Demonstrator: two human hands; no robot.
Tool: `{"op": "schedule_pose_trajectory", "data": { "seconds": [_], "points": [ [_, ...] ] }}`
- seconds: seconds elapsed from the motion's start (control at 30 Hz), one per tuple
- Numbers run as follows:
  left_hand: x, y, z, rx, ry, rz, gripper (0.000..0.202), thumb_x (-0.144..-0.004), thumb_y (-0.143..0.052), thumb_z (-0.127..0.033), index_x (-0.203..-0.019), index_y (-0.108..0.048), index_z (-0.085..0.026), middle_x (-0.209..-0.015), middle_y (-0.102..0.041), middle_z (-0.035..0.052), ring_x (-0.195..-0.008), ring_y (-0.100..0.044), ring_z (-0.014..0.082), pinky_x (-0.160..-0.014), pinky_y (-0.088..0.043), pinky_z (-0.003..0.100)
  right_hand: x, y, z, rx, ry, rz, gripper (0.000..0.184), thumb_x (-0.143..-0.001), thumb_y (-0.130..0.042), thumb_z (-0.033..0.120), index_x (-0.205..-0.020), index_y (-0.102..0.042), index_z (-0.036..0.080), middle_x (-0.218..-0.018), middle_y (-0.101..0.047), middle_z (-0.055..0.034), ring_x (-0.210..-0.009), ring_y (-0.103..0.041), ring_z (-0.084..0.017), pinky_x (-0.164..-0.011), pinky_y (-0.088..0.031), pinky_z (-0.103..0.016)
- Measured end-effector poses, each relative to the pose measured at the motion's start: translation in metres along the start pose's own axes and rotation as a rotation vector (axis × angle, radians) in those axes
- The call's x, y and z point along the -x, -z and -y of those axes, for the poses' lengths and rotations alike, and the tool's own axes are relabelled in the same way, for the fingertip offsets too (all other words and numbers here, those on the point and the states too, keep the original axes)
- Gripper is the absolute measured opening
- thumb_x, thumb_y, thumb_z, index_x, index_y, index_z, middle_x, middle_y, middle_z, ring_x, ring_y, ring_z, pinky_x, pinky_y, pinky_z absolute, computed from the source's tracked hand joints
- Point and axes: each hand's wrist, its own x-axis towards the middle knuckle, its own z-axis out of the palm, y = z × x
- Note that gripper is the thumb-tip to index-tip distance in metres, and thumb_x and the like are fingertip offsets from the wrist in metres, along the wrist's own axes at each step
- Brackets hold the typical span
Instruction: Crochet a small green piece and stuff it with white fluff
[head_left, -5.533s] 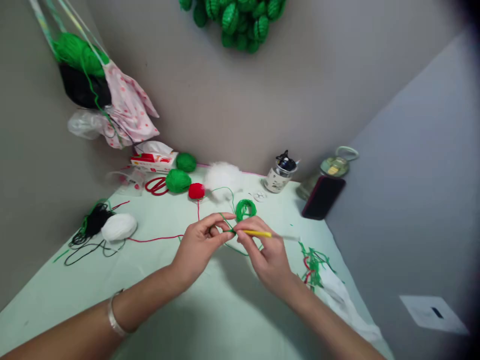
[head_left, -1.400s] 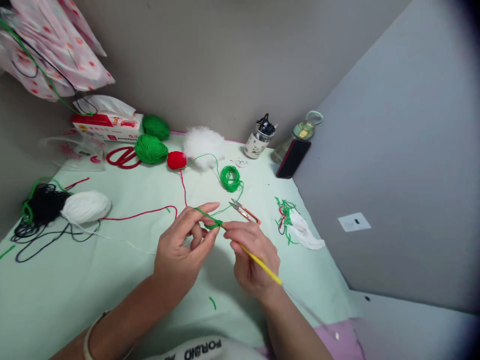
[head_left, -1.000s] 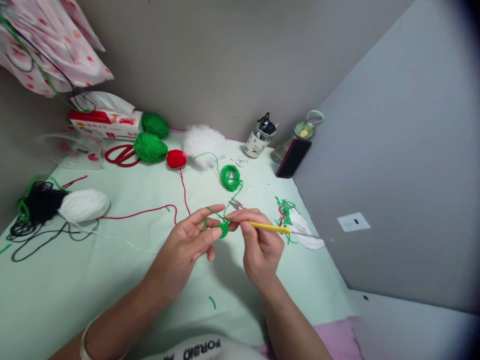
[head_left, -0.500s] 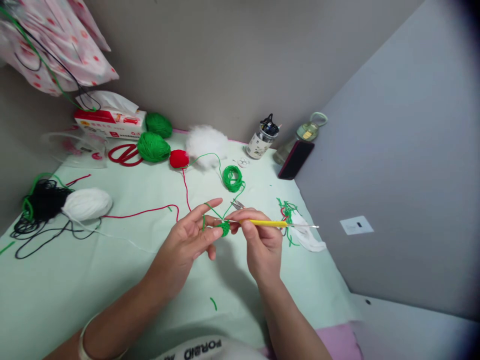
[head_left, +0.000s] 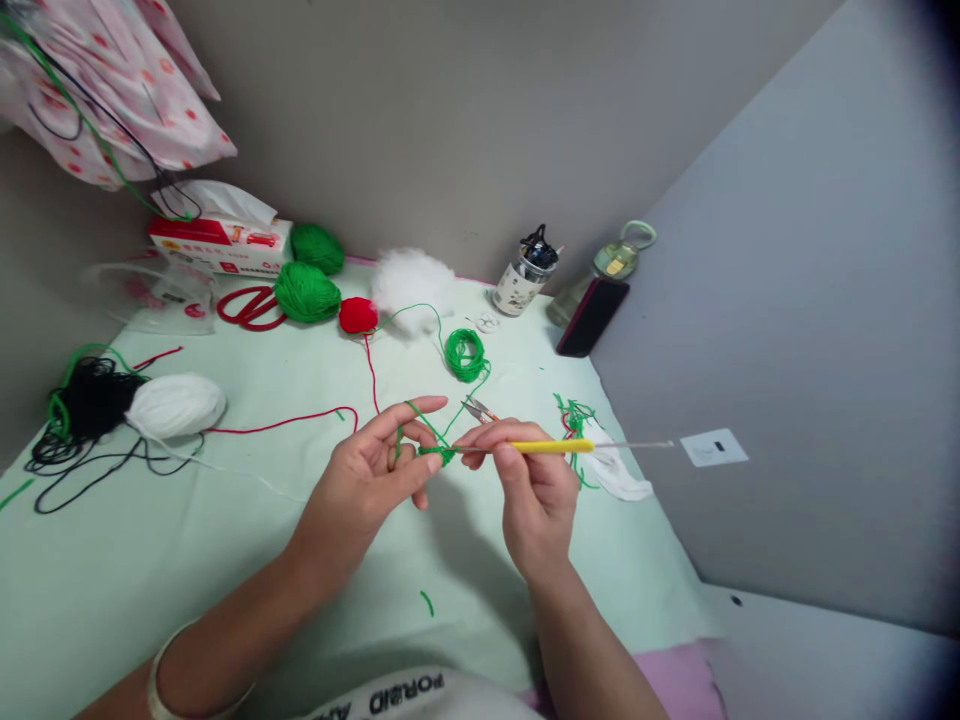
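Note:
Between thumb and fingers, my left hand (head_left: 375,465) pinches a small green crochet piece (head_left: 442,455). Green yarn runs over its raised index finger and back to a loose green coil (head_left: 465,356) on the table. My right hand (head_left: 536,480) grips a crochet hook (head_left: 551,447) by its yellow handle, held nearly level. One thin metal end points left to the green piece, close to my left fingertips; the other sticks out to the right. Whether the tip is inside a stitch I cannot tell. Small thread snips (head_left: 478,410) lie just behind my hands.
Green yarn balls (head_left: 307,293), a red ball (head_left: 358,316) and white stuffing (head_left: 411,285) stand at the back, beside red-handled scissors (head_left: 249,308). White yarn (head_left: 176,405) lies left. A pen cup (head_left: 523,280), phone (head_left: 594,318) and bottle (head_left: 619,260) are back right, yarn scraps (head_left: 576,420) right.
My right hand has shifted to the right with the hook, drawing its tip away from my left fingers. The green piece has tilted and shows flatter in my left hand.

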Motion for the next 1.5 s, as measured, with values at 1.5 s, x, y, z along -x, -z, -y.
{"op": "schedule_pose_trajectory", "data": {
  "seconds": [1.5],
  "points": [
    [0.001, -0.005, 0.001, 0.154, 0.121, 0.064, 0.028, -0.083, -0.082, -0.03, -0.112, -0.081, -0.029, -0.094, -0.071, 0.0014, -0.074, -0.058, 0.011, -0.067, -0.052, 0.021, -0.001, -0.008, -0.005, -0.342, -0.322, -0.086, 0.017, -0.098, -0.067, 0.033, -0.09, -0.08, 0.023, -0.086, -0.071, -0.0017, -0.068, -0.061, -0.011, -0.067, -0.052, -0.028]
  ]
}}
